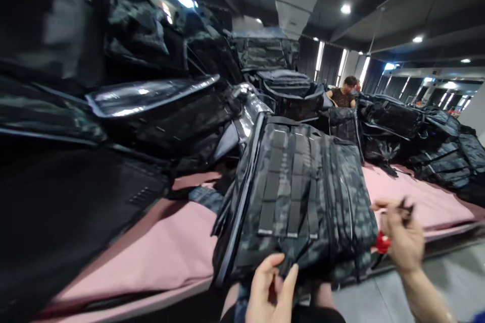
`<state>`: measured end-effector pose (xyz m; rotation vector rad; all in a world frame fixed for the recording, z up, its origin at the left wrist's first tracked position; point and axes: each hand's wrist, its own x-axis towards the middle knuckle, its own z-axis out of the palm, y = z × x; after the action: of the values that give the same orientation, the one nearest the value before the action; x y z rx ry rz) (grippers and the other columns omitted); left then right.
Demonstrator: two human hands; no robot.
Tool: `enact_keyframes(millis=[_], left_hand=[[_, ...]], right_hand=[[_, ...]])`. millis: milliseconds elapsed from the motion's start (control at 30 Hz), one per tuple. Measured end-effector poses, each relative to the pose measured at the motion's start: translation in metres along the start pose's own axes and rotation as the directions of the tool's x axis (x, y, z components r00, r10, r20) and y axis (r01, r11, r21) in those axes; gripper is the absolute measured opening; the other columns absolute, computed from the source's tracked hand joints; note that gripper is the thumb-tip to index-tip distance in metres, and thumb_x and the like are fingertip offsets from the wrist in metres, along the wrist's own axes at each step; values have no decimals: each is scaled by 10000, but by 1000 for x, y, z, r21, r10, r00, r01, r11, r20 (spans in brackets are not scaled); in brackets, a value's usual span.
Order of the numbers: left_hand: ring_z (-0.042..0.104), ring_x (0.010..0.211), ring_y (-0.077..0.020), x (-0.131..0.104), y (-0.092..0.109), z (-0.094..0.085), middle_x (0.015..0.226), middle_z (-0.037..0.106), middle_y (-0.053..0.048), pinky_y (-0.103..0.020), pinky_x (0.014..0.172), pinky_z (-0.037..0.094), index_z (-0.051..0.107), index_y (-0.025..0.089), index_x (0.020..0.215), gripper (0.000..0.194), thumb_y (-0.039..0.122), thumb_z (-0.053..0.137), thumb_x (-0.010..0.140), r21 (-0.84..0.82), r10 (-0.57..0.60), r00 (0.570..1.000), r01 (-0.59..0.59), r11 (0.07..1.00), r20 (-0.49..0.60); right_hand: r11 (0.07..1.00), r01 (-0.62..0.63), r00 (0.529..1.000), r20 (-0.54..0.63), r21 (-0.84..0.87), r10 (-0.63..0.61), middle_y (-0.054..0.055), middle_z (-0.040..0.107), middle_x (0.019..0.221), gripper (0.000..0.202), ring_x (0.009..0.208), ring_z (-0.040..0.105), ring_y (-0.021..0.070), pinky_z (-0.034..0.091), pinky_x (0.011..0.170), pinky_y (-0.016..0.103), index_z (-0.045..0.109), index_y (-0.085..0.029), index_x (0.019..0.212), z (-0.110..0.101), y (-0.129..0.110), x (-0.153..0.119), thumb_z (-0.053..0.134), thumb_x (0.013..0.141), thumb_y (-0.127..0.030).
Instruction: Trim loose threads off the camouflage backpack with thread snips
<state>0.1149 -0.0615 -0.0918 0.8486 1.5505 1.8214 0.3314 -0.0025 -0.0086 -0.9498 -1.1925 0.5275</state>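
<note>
A dark camouflage bag panel (299,197) with webbing strips lies on the pink table (166,247) in front of me. My left hand (271,287) pinches the near bottom edge of that panel between thumb and fingers. Off the panel's right corner, my right hand (401,234) is raised and closed around a small tool with a red handle (382,243), and a thin dark piece sticks out above the fingers; the hand is blurred.
Tall heaps of dark bags (125,86) rise along the left and back. More bags (424,136) are piled at the far right. Another person (344,93) stands behind the piles at the back. Grey floor (447,272) lies to the right of the table.
</note>
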Motion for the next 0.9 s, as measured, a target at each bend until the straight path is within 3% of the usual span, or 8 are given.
enact_keyframes(millis=[100, 267, 467, 533, 633, 733, 800, 900], left_hand=[[496, 547, -120, 6, -14, 10, 592, 510, 31, -226, 559, 430, 566, 176, 902, 501, 566, 682, 609, 9, -92, 988, 92, 996, 121], [531, 544, -147, 48, -14, 1, 557, 547, 16, -238, 517, 428, 581, 183, 877, 443, 591, 561, 705, 198, -77, 972, 33, 980, 220], [639, 630, -173, 55, -15, 0, 780, 683, -19, -270, 579, 503, 497, 208, 957, 427, 551, 592, 722, 349, 131, 959, -216, 912, 253], [641, 635, -155, 58, -14, 0, 767, 689, 4, -245, 564, 476, 509, 220, 1010, 344, 471, 573, 785, 473, 365, 889, -457, 753, 277], [615, 668, -159, 71, -4, -1, 775, 675, -2, -269, 636, 460, 585, 234, 1023, 233, 351, 574, 822, 589, 660, 625, -738, 328, 416], [597, 805, -216, 85, 10, 1, 908, 660, -59, -326, 712, 448, 635, 210, 951, 194, 332, 596, 805, 540, 693, 439, -837, 85, 572], [600, 800, -213, 92, 14, 3, 886, 661, -47, -325, 688, 432, 638, 202, 900, 174, 341, 574, 818, 486, 641, 397, -873, 43, 657], [609, 713, -181, 96, 9, 9, 770, 661, -9, -310, 651, 412, 629, 197, 823, 180, 332, 512, 849, 450, 585, 397, -891, 62, 707]], right_hand=[[988, -126, 963, 227, -90, 144, -8, 518, 586, 320, 448, 361, 62, 273, 407, 189, 649, -144, 844, 27, 23, -42, 536, 869, -442], [938, -304, 862, 371, -169, 346, -42, 441, 528, 318, 488, 426, 89, 350, 473, 201, 650, -153, 852, 45, 60, -87, 489, 888, -425], [962, -237, 900, 342, -138, 271, 51, 670, 1020, 260, 882, 624, 183, 500, 780, 276, 627, -198, 1067, 64, 76, -84, 539, 849, -309], [971, -198, 907, 351, -135, 234, 49, 659, 1095, 303, 969, 620, 202, 498, 847, 304, 617, -211, 1124, 75, 78, -77, 543, 836, -273], [975, -148, 904, 377, -165, 201, 37, 671, 1089, 303, 982, 629, 208, 509, 853, 311, 643, -217, 1104, 89, 82, -72, 534, 821, -230], [976, -145, 914, 356, -164, 195, 33, 691, 1038, 268, 949, 645, 198, 522, 821, 287, 668, -205, 1045, 95, 86, -75, 522, 820, -212], [976, -146, 917, 347, -160, 195, 36, 699, 1009, 251, 925, 653, 193, 528, 790, 268, 675, -195, 1019, 95, 88, -78, 520, 823, -217], [977, -141, 920, 343, -159, 189, 39, 707, 967, 232, 878, 662, 186, 532, 746, 248, 681, -183, 985, 93, 87, -80, 518, 829, -239]])
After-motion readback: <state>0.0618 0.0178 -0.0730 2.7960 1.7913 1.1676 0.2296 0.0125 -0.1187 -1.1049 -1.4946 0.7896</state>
